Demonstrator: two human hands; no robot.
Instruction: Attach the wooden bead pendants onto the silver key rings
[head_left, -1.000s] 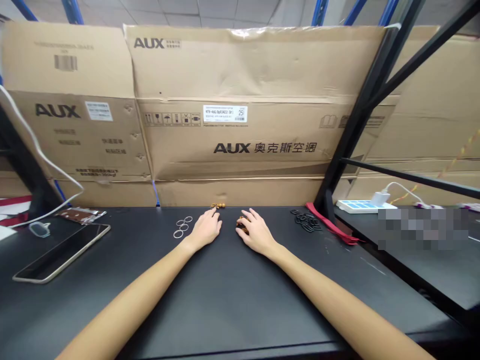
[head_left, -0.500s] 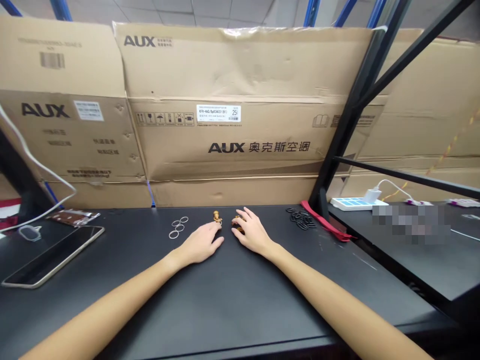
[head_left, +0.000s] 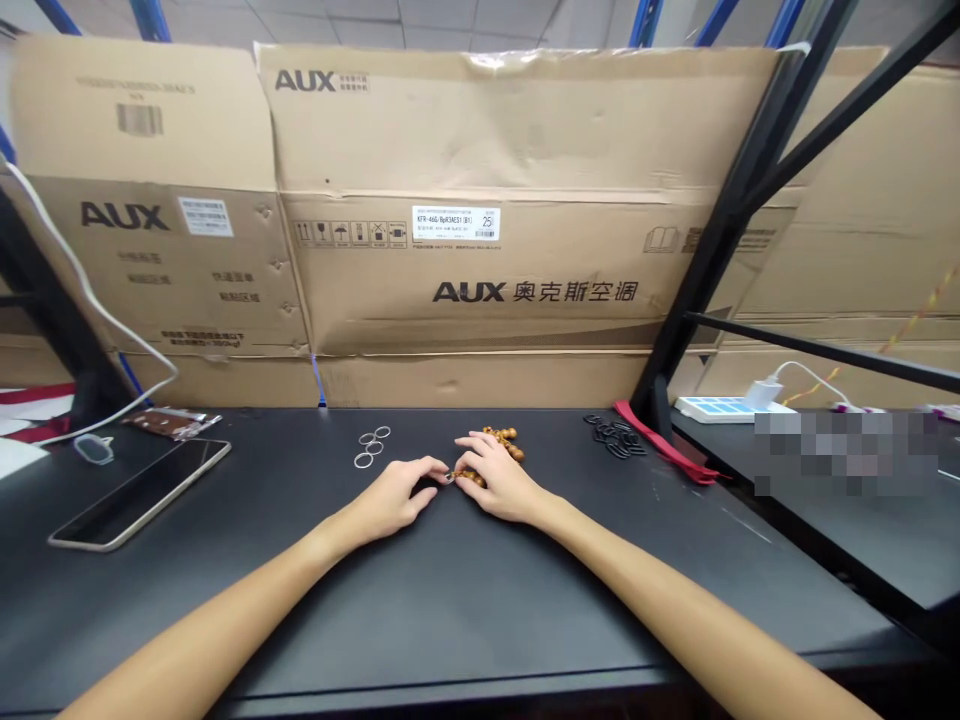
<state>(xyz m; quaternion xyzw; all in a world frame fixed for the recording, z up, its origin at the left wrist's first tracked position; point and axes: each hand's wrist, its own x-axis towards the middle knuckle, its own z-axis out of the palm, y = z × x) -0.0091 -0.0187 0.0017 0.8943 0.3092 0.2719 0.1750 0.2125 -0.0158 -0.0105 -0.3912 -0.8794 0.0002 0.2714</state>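
Note:
My left hand has its fingertips at a small silvery ring, which sits at the end of a string of golden-brown beads. The thumb of that hand lies a little lower. My right hand bends over the beads, thumb and fingers closed around the near string and partly hiding it. More golden-brown beads lie in a pile behind and beside the right fingers. Several silver rings rest to the left of my left hand.
Black clip-like pieces lie in a heap at the right, beside a red strap and a black metal post. A phone and a brown packet lie on the left. Cardboard walls the back of the black table.
The gold-coloured piece at my left fingertips has moved right and nearer, under my right fingers. More of the bead pile shows behind the right hand. The view has shifted slightly left.

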